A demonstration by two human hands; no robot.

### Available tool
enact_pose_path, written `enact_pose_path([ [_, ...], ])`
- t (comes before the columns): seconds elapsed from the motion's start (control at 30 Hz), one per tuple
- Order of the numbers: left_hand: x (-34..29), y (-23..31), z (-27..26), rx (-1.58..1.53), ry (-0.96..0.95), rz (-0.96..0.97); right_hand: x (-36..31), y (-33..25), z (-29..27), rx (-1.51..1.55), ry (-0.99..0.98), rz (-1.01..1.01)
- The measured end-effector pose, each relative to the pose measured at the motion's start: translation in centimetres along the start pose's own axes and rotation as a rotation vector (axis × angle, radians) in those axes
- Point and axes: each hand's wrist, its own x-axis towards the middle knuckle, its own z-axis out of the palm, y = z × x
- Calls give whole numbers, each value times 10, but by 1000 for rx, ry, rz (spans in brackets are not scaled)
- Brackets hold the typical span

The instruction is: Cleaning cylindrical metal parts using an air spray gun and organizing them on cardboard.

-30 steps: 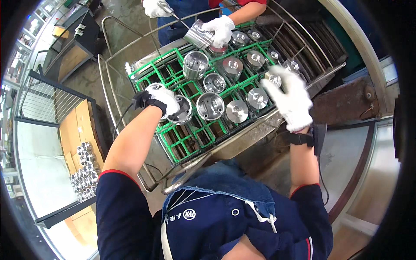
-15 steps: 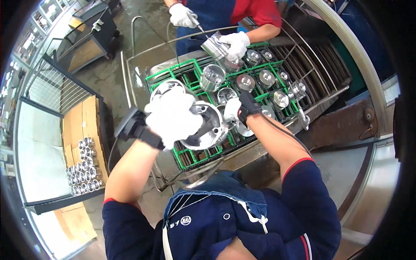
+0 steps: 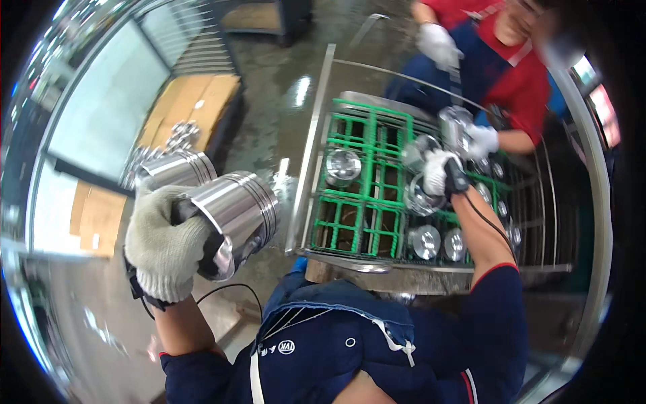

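Observation:
Two shiny metal pistons, a front piston [image 3: 239, 209] and a rear piston [image 3: 176, 170], are gripped together in my left hand [image 3: 168, 239]. This gloved hand is off to the left of the rack, its fingers hooked into the pistons' open undersides. Over the green wire rack [image 3: 369, 158], my gloved right hand [image 3: 441, 174] has its fingers closed at a piston [image 3: 420, 153]; blur hides the exact grip. Just below these fingers sits another piston [image 3: 424, 198]. A lone piston [image 3: 343, 167] stands in the rack's left part.
Across the rack a co-worker's gloved hand [image 3: 481, 140] holds a piston [image 3: 456, 131], with a tool in the other glove [image 3: 439, 47]. Metal rails [image 3: 313, 148] surround the rack. At left, several pistons [image 3: 182, 138] stand on a cart lined with cardboard [image 3: 195, 97].
My left hand has swung left, carrying two pistons away from the rack. The view has turned left, and my right hand remains among the rack's pistons. The co-worker's hands still hold tool and piston.

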Motion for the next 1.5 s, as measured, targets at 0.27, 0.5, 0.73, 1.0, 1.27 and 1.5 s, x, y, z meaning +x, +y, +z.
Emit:
enact_pose_path([
  [0.27, -61, -89, -35, 548, -264, -575, 59, 152, 46, 2034, -241, -88],
  [0.5, -49, -214, -24, 461, -430, -735, 59, 333, 117, 2335, 63, 277],
  [0.73, 53, -298, -34, 533, -682, -450, 53, 491, 174, 2408, -586, 738],
  [1.0, 157, -334, -30, 477, -651, -199, 138, 617, 96, 2721, -860, 1370],
  [1.27, 249, -347, 16, 266, -783, -211, 281, 588, 34, 2774, -594, 759],
  [1.5, 361, -382, 47, 296, -734, -339, 417, 464, -5, 2610, -720, 521],
])
